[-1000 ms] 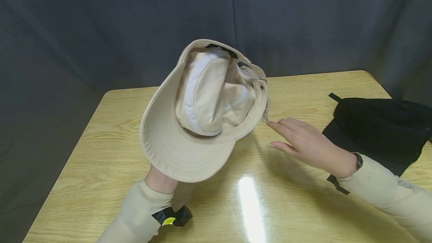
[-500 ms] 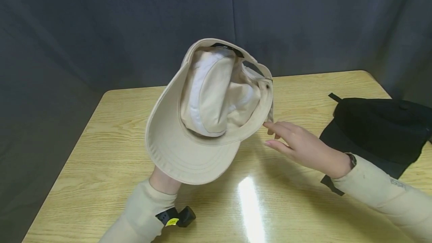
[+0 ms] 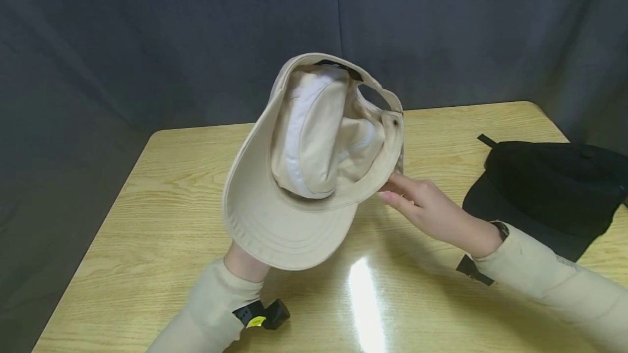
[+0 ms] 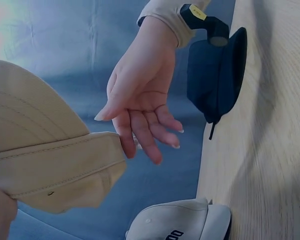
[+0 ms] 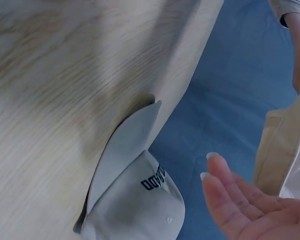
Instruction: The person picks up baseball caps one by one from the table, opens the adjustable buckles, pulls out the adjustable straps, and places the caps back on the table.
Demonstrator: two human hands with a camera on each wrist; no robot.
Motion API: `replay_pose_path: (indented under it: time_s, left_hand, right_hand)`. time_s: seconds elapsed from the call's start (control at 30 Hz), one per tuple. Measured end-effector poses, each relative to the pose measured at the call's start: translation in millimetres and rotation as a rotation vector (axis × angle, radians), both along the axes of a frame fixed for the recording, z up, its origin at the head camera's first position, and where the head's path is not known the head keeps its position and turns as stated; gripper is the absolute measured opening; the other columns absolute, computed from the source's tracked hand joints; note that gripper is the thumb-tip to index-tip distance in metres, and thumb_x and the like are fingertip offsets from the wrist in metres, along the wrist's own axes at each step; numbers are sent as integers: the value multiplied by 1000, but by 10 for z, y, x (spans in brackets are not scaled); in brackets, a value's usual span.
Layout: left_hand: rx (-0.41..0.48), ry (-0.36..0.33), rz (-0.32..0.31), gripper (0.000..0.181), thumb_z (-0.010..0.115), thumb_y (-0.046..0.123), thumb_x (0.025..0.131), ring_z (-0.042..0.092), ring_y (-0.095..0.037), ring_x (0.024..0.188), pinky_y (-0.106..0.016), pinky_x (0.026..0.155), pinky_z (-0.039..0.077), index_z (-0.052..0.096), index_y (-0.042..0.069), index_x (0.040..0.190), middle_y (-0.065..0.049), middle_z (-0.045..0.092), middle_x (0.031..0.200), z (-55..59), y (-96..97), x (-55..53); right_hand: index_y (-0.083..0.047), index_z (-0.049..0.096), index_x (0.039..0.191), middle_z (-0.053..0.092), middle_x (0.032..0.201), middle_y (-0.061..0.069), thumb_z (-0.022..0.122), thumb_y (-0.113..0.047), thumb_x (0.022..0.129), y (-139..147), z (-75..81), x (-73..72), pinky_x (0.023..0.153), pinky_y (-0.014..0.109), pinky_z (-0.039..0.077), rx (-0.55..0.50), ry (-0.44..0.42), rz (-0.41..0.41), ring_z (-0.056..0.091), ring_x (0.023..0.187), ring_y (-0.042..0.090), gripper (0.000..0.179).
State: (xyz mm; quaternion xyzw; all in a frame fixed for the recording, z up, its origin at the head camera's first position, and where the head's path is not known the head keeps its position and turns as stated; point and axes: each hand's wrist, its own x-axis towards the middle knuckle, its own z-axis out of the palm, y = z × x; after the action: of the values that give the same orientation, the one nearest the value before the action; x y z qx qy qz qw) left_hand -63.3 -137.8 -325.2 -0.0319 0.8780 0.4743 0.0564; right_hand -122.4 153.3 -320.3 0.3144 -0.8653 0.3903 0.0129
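Observation:
A beige cap [image 3: 314, 173] is up off the table, its hollow inside facing the head camera and its brim pointing down to the left. My left hand [image 3: 247, 263] holds it from behind; the brim hides the fingers. At the cap's lower right rim is my right hand [image 3: 436, 214], with its fingertips partly hidden by the rim. In the left wrist view that right hand [image 4: 145, 95] has loosely bent, spread fingers, the index finger right at the cap's edge. Loose fingers [image 5: 225, 190] show in the right wrist view too, beside the cap.
To the right, a black cap [image 3: 549, 195] lies on the wooden table [image 3: 162, 195], partly under the right forearm in the head view. A light cap with dark lettering [image 5: 135, 195] sits on the table, hidden in the head view. A dark curtain [image 3: 221, 42] hangs behind.
The beige cap and my left hand have drifted slightly right. My right hand has moved left, and its fingertips now reach behind the cap's rim.

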Motion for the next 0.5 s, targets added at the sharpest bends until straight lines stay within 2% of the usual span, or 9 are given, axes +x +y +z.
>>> replay_pose_path:
  time_s: [0.03, 0.1, 0.2, 0.3, 0.37, 0.4, 0.43, 0.5]
  left_hand:
    - [-3, -4, 2, 19, 39, 3, 95, 48, -32, 103, -53, 103, 30, 50, -5, 110, -14, 51, 101, 7, 8, 2]
    - [73, -3, 15, 22, 37, 4, 97, 47, -33, 105, -53, 104, 28, 49, -6, 111, -15, 50, 103, 13, 21, 6]
    - [107, -9, 29, 23, 37, 7, 98, 47, -33, 106, -54, 105, 25, 50, -5, 111, -15, 51, 104, 12, 43, 5]
    - [53, -45, 43, 24, 35, 10, 98, 47, -32, 105, -55, 106, 23, 51, -3, 109, -15, 51, 102, 12, 71, -2]
    - [-2, -66, 66, 23, 35, 9, 97, 49, -28, 100, -51, 104, 27, 53, -2, 105, -12, 51, 98, 16, 101, -9]
    - [78, -54, 73, 24, 32, 8, 99, 48, -25, 100, -48, 104, 28, 52, -2, 107, -10, 51, 99, 14, 117, -20]
    - [211, -35, 86, 27, 29, 10, 101, 49, -21, 102, -44, 104, 29, 51, 0, 111, -7, 51, 102, 24, 137, -34]
    - [579, 17, 73, 29, 27, 16, 104, 50, -14, 106, -37, 105, 30, 51, 8, 118, -1, 51, 109, 47, 182, -65]
  right_hand:
    - [0, 58, 127, 70, 107, 11, 53, -13, 101, -4, 2, -1, 80, 42, 54, -18, -12, -8, 67, 96, 24, 30]
    - [1, 59, 125, 71, 101, 10, 51, -12, 102, -12, 9, -7, 80, 41, 54, -56, -41, -16, 67, 94, 24, 28]
    - [5, 58, 122, 71, 95, 11, 45, -13, 104, -26, 8, -29, 76, 37, 55, -124, -118, -19, 68, 87, 26, 29]
    - [9, 55, 125, 69, 102, 18, 42, -14, 105, -47, 17, -48, 78, 35, 55, -202, -210, -18, 68, 91, 28, 33]
    - [11, 53, 127, 67, 107, 22, 40, -14, 106, -59, 19, -57, 79, 34, 56, -253, -270, -24, 68, 94, 27, 36]
    - [11, 52, 128, 67, 108, 23, 40, -14, 106, -66, 27, -56, 80, 34, 55, -273, -294, -32, 68, 94, 25, 36]
    - [12, 51, 129, 66, 109, 24, 40, -14, 106, -74, 36, -54, 81, 33, 55, -294, -317, -39, 68, 95, 26, 36]
    - [13, 50, 129, 66, 109, 24, 40, -15, 106, -86, 32, -60, 81, 32, 55, -337, -361, -52, 68, 94, 22, 38]
